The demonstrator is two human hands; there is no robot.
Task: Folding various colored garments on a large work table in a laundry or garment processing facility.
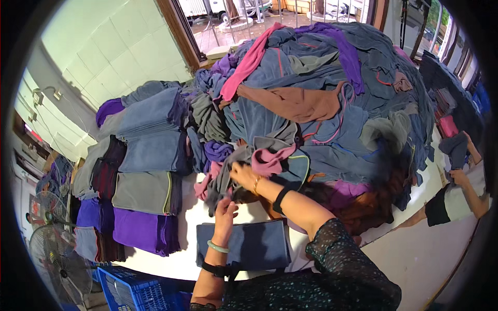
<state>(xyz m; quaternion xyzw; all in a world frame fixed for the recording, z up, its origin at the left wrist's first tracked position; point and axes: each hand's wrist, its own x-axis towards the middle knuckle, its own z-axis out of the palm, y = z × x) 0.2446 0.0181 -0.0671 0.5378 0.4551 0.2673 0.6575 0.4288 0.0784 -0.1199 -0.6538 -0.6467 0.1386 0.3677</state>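
Observation:
My left hand (225, 212) is raised over the white table, beside the lower end of a crumpled dark grey cloth (222, 179); whether it touches the cloth is unclear. At the upper part of the same cloth, my right hand (244, 175) has its fingers bent, and I cannot tell whether they grip it. Pink cloth (272, 159) lies just right of that hand. Close to my body, a folded blue-grey cloth (243, 245) lies flat on the table. Beyond the hands rises a large loose heap of cloths (334, 128), mostly blue-grey, with a brown cloth (291, 102) across it.
Neat stacks of folded cloths, among them purple ones (136, 231) and blue-grey ones (149, 151), stand at the left. A blue plastic crate (134, 289) and a standing fan (60, 260) are at lower left. Another person (465, 186) handles dark cloth at far right.

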